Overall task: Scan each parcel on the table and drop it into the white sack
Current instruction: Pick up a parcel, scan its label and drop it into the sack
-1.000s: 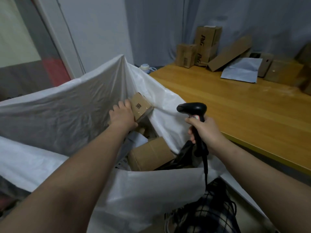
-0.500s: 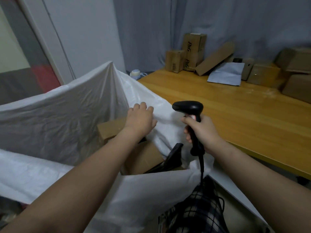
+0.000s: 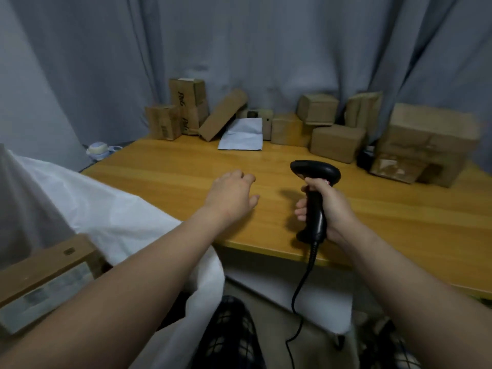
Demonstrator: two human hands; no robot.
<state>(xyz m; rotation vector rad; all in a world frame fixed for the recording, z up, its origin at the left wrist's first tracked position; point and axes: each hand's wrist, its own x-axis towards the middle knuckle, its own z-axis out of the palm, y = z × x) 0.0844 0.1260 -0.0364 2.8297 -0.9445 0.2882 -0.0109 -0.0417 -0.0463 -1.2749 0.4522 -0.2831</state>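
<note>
Brown cardboard parcels, stiff and probably lightweight, are piled upper middle, best taken by the sides; black plastic scanner is clutched in right hand, left hand relaxed, empty.

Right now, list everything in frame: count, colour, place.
cardboard parcels: about ten, brown, along the table's far edge
flat mailer: one, pale grey-white, in front of the parcels
table: one, yellow wood, centre
white sack: one, white, left of table
labelled box: one, brown, lower left by the sack
scanner: one, black, corded, over the table's near edge
small container: one, pale blue, past the table's left corner
curtain: grey, behind table
left hand: open, empty, over table
right hand: grips scanner handle
</note>
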